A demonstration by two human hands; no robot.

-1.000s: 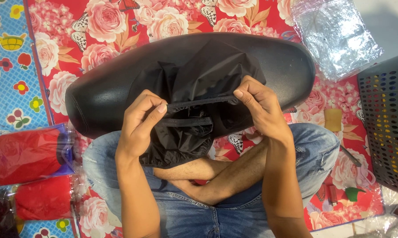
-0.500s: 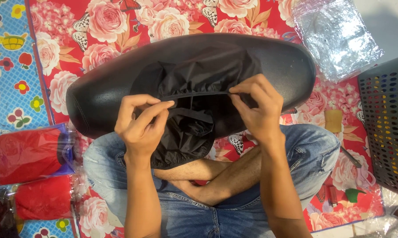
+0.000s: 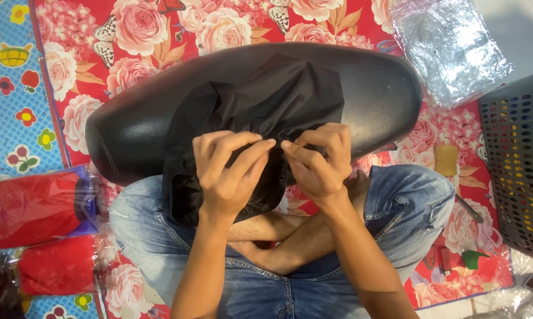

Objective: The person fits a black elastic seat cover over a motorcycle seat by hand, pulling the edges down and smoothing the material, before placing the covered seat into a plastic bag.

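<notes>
Cloth [image 3: 278, 100], black, pinched between fingers [image 3: 243, 155] of both hands, draped over seat [image 3: 372, 88].

Black fabric cover [image 3: 278, 100] bunched over a black seat [image 3: 372, 88].

The cover is dark, thin and wrinkled, draped across the seat's middle and hanging off its near edge; the seat is long, smooth and glossy, lying crosswise.

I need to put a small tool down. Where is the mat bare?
Bare mat lies beyond the black seat, and between the right knee and the basket. Red packets crowd the left.
</notes>
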